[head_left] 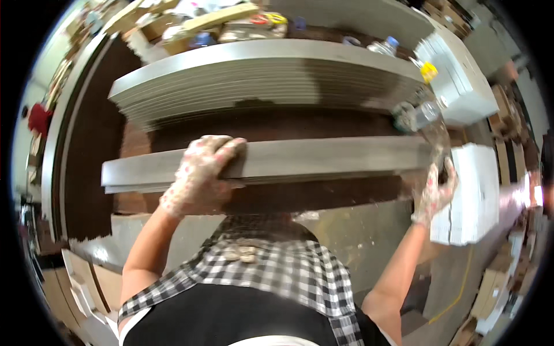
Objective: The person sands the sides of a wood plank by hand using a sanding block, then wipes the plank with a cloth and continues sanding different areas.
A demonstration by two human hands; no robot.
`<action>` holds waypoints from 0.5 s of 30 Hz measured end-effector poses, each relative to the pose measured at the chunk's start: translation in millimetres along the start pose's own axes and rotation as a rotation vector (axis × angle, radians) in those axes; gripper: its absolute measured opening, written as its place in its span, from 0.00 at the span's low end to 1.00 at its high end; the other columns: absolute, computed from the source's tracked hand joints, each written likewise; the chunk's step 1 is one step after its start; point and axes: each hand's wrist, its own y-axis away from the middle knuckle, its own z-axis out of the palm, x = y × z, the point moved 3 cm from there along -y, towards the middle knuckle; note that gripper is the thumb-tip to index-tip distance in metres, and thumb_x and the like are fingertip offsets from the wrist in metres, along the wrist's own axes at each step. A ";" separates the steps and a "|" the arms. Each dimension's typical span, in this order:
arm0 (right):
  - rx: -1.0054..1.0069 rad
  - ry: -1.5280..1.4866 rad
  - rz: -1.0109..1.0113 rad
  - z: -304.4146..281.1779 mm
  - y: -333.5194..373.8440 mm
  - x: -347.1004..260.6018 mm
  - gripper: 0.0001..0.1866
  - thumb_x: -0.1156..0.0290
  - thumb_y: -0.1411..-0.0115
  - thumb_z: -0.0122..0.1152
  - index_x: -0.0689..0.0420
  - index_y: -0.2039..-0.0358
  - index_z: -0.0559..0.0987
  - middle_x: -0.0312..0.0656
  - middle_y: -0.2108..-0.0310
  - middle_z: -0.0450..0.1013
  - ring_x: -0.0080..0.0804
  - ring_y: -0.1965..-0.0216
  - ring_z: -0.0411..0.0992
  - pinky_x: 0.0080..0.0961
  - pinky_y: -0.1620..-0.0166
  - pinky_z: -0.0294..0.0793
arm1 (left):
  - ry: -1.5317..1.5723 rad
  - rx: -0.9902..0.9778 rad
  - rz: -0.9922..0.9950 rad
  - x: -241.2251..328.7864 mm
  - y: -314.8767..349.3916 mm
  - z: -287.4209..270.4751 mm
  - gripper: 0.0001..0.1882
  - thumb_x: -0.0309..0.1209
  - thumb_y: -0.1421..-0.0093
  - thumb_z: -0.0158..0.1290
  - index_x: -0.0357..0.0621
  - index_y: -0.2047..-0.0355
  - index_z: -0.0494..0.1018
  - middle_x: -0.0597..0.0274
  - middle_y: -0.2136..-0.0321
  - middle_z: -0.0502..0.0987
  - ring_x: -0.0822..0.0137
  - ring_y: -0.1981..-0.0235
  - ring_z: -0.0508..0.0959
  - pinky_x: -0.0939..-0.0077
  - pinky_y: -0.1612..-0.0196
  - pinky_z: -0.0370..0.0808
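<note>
A long, flat grey strip-shaped panel (329,155) lies crosswise in front of me, with at least one more layer showing under its left end. My left hand (199,173), in a patterned glove, is closed over the panel left of its middle, the fingers lying across the top. By the panel's right end is my gloved right hand (435,193), its fingers apart. Whether it touches the panel there is hard to tell. Something clear and film-like hangs just above the right hand, blurred. Behind the panel lies a stack of similar grey panels (259,81).
A brown worktop (271,122) shows between panel and stack. White cartons or sheets (470,196) stand at the right, with a white stack (461,75) behind. A clear plastic bottle (427,113) lies nearby. Dark boards (89,144) rise at the left; mixed items crowd the back.
</note>
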 end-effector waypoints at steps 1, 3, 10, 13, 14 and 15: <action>0.016 -0.040 -0.044 2.9 7.4 -4.1 0.19 0.73 0.37 0.65 0.61 0.46 0.78 0.45 0.48 0.75 0.36 0.47 0.72 0.33 0.42 0.72 | -0.017 -0.012 0.030 0.4 -2.8 3.3 0.40 0.34 0.61 0.72 0.40 0.45 0.73 0.47 0.50 0.76 0.46 0.47 0.75 0.53 0.43 0.71; 0.026 -0.150 -0.035 10.2 20.3 -16.0 0.20 0.74 0.35 0.62 0.63 0.43 0.75 0.44 0.47 0.74 0.34 0.48 0.72 0.30 0.43 0.72 | -0.062 -0.010 0.052 -3.8 1.9 8.5 0.39 0.36 0.58 0.71 0.41 0.44 0.72 0.49 0.50 0.76 0.47 0.47 0.74 0.54 0.44 0.71; -0.004 -0.502 0.010 -4.6 24.7 -112.1 0.26 0.68 0.28 0.49 0.65 0.33 0.62 0.58 0.34 0.63 0.49 0.36 0.65 0.45 0.33 0.65 | -0.173 0.208 -0.043 -22.9 40.0 -49.6 0.41 0.41 0.55 0.70 0.47 0.40 0.70 0.51 0.50 0.73 0.48 0.49 0.74 0.53 0.47 0.71; -0.021 -0.576 -0.050 25.5 31.8 -126.9 0.24 0.70 0.28 0.50 0.67 0.35 0.65 0.57 0.36 0.65 0.47 0.36 0.66 0.42 0.33 0.65 | -0.302 0.395 -0.243 -48.0 85.0 -107.4 0.38 0.36 0.58 0.70 0.49 0.43 0.74 0.49 0.51 0.74 0.47 0.51 0.75 0.54 0.47 0.72; -0.021 -0.589 -0.070 32.7 35.6 -136.3 0.23 0.71 0.28 0.50 0.68 0.36 0.66 0.57 0.36 0.66 0.46 0.36 0.66 0.41 0.33 0.65 | -0.371 0.483 -0.274 -56.9 100.9 -128.4 0.38 0.35 0.57 0.70 0.48 0.43 0.74 0.49 0.52 0.74 0.46 0.51 0.75 0.55 0.46 0.73; -0.020 -0.598 -0.095 38.5 38.0 -145.3 0.23 0.72 0.28 0.51 0.69 0.37 0.67 0.56 0.37 0.67 0.45 0.37 0.66 0.39 0.33 0.64 | -0.392 0.574 -0.333 -70.3 115.7 -141.0 0.38 0.33 0.56 0.69 0.48 0.42 0.74 0.49 0.52 0.75 0.45 0.51 0.75 0.55 0.46 0.74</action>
